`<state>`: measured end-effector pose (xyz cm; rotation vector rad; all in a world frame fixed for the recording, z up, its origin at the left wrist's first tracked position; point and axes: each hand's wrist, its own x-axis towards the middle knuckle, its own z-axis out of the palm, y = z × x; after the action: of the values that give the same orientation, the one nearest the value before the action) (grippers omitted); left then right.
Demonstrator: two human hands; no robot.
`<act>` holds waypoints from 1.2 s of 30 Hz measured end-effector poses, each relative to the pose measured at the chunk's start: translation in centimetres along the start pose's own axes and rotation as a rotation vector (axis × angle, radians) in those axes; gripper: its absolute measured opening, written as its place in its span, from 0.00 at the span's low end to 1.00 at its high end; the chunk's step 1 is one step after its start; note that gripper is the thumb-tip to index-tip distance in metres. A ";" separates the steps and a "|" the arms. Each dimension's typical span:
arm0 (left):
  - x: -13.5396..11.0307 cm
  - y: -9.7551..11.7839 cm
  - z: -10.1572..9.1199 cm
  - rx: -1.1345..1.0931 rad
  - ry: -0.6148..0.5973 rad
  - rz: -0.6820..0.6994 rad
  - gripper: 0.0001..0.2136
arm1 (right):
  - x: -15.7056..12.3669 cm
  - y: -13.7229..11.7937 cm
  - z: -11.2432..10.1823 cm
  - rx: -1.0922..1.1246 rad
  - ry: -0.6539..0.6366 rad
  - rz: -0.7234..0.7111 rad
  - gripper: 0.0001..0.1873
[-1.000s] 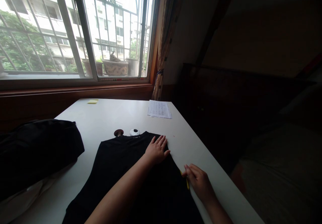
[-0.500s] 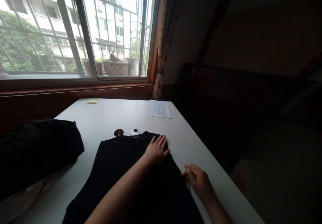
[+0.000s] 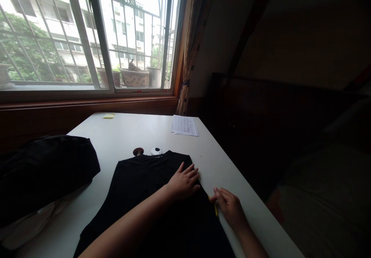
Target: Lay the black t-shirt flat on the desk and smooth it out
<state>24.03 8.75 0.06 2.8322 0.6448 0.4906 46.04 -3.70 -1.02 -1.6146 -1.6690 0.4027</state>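
A black garment (image 3: 142,188) lies spread flat on the white table (image 3: 121,134), its neckline toward the window. My left hand (image 3: 184,181) rests flat on the garment's right side, fingers stretched out. My right hand (image 3: 228,207) sits at the garment's right edge, fingers pinched together on the edge where a small yellow object (image 3: 215,210) shows; what exactly it grips is unclear.
A pile of dark fabric (image 3: 43,173) lies at the table's left. A sheet of printed paper (image 3: 184,125) and a yellow sticky pad (image 3: 109,116) lie at the far side. A small round white item (image 3: 155,151) and a brown hole (image 3: 138,151) sit by the neckline.
My left hand slid a little toward me and to the right along the garment. My right hand stayed at the edge.
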 end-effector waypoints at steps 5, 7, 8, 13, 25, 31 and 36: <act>-4.6 3.2 -1.9 -0.184 -0.148 0.120 0.31 | 0.0 -0.3 0.0 -0.008 0.009 0.018 0.26; -6.2 4.3 -3.2 -0.247 -0.198 0.150 0.31 | 0.0 -0.4 0.1 -0.002 0.010 0.020 0.26; -6.9 4.7 -3.7 -0.279 -0.217 0.161 0.31 | 0.0 -0.4 0.1 0.000 0.009 0.021 0.26; -10.0 5.1 -6.2 -0.379 -0.249 0.156 0.28 | -0.1 -0.3 0.1 -0.007 0.006 0.026 0.26; -23.3 -8.4 -8.7 0.276 0.094 -0.533 0.26 | 0.2 -1.3 0.0 -0.159 0.004 -0.067 0.24; -24.9 -8.5 -8.2 0.341 -0.034 -0.693 0.28 | 2.1 -4.7 1.4 -0.254 -0.007 -0.249 0.14; -23.7 -9.1 -8.9 0.393 -0.056 -0.750 0.27 | 5.3 -7.0 5.3 -0.388 -0.107 -0.303 0.19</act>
<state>-2.81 7.24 -0.54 2.6088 1.8397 0.1528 37.88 1.78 1.92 -1.5892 -2.1344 0.0092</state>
